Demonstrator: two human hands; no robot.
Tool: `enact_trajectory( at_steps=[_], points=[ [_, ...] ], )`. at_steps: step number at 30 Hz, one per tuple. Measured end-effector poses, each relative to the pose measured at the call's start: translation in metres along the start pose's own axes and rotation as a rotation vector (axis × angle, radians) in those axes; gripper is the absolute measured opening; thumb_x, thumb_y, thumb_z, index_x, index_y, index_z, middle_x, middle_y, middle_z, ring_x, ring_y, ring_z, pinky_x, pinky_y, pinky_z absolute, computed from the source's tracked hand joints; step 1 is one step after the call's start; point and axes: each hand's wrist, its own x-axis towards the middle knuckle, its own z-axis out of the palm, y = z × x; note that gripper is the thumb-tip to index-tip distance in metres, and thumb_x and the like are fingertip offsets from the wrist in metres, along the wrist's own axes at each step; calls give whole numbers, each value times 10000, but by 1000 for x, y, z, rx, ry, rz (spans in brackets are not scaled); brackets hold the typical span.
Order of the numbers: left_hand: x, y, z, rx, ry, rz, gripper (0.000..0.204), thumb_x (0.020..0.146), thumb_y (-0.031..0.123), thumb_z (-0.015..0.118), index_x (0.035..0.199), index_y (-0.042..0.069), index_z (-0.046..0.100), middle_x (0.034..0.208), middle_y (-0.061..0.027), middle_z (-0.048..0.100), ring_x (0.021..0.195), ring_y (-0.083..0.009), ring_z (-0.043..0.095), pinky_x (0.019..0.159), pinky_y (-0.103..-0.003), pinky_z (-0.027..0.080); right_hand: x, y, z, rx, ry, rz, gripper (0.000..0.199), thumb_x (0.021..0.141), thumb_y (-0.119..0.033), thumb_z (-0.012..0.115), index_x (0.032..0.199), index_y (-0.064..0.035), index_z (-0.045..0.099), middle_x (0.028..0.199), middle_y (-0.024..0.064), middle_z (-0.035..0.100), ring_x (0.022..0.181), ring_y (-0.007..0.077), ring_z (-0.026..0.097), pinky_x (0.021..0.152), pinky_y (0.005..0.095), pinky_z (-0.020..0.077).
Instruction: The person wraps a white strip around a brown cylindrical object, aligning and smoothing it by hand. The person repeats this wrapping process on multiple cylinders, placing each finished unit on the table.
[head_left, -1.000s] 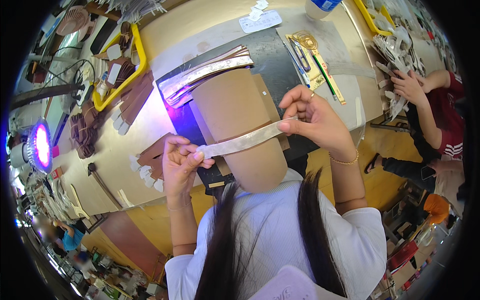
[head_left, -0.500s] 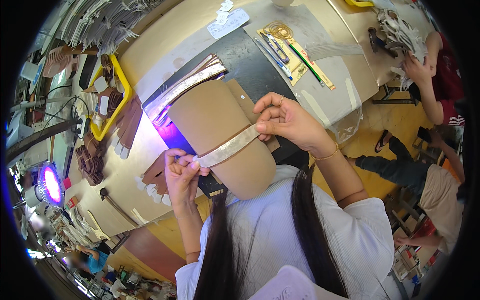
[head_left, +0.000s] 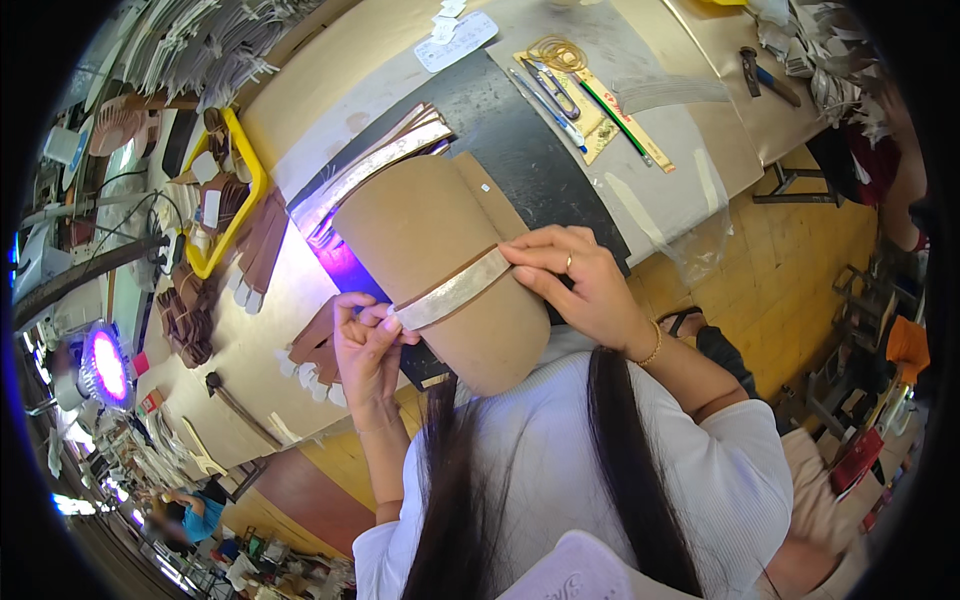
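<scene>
A tan, smooth form with a rounded near end (head_left: 420,215) rests at the table's near edge, close to my body. Across it lies a pale, shiny strip with brown edges (head_left: 455,290). My left hand (head_left: 368,345) pinches the strip's left end between thumb and fingers. At the other end, the thumb and fingertips of my right hand (head_left: 580,280) close on the strip against the form's right edge. Just beyond the form, a stack of brown strips with pale, shiny faces (head_left: 385,165) lies on a black mat (head_left: 500,140).
A yellow tray (head_left: 258,180) with brown pieces stands at left, near a glowing purple lamp (head_left: 106,365). A green pencil (head_left: 615,115), a blue pen (head_left: 555,115), snips (head_left: 552,90) and rubber bands (head_left: 556,55) lie beyond the mat. A hammer (head_left: 770,78) is at far right.
My right hand has turned, its raised fingers coming down onto the strip's right end. My left hand keeps its pinch. At right, the co-workers have shifted partly out of view.
</scene>
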Motion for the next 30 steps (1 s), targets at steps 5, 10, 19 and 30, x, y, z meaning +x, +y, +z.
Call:
enact_trajectory(
  at_steps=[5,10,19,30],
  points=[
    [-2,1,-1,66,-29,17,334,810,-65,592,1065,39,404,844,-124,642,670,-178,630,578,-263,531,-17,14,-5,-142,-140,-28,346,925,-275,497,1163,-48,606,1325,120,491,1203,215,454,988,346,259],
    [-10,9,6,-4,5,52,329,804,-84,587,1052,26,402,815,-146,632,647,-214,654,583,-282,566,7,-18,-40,-151,85,-45,483,958,-329,407,1297,10,469,1395,185,392,1281,303,392,1068,441,236],
    [-19,4,8,-125,38,197,356,804,-87,601,1058,48,392,825,-149,623,667,-200,640,631,-274,549,23,-82,34,-427,-475,-673,632,848,-409,539,1305,12,427,1333,172,450,1304,300,354,1100,456,198],
    [-7,-5,6,-108,-34,82,398,797,-95,590,1063,65,342,782,-154,620,637,-235,650,609,-302,555,11,-24,2,-70,-330,-509,554,950,-352,411,1387,-19,337,1462,160,276,1373,286,224,1115,416,185]
  ],
)
